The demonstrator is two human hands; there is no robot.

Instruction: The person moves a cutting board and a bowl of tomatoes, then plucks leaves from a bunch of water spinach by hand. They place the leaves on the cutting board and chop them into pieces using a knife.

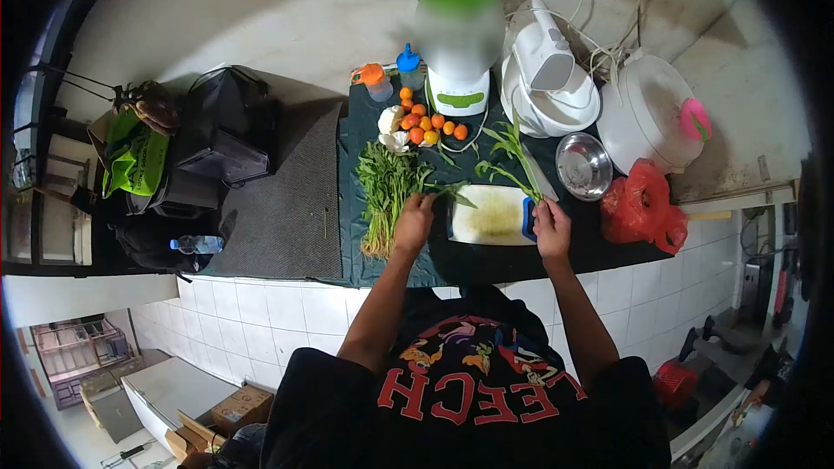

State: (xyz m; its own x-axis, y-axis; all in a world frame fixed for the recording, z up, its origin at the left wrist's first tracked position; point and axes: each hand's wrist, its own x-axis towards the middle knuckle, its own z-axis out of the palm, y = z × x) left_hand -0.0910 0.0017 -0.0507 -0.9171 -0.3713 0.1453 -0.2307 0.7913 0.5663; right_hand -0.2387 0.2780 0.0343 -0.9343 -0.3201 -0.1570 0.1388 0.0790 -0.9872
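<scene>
My left hand point(414, 220) grips a green leafy stem point(452, 193) at the left edge of a pale cutting board point(491, 215). My right hand point(551, 227) holds a knife with a blue handle point(529, 216) at the board's right edge; its blade point(539, 182) points away from me. A bundle of leafy greens point(385, 191) lies just left of my left hand on the dark green cloth point(352, 234). More green stems point(506, 152) lie beyond the board.
Small orange and yellow fruits point(426, 124) and garlic point(390, 120) sit behind the greens. A green-lidded blender point(458, 35), white mixer point(543, 69), white pot point(651, 108), steel bowl point(583, 165) and red bag point(638, 200) stand at the back right. Black bags point(217, 135) lie at left.
</scene>
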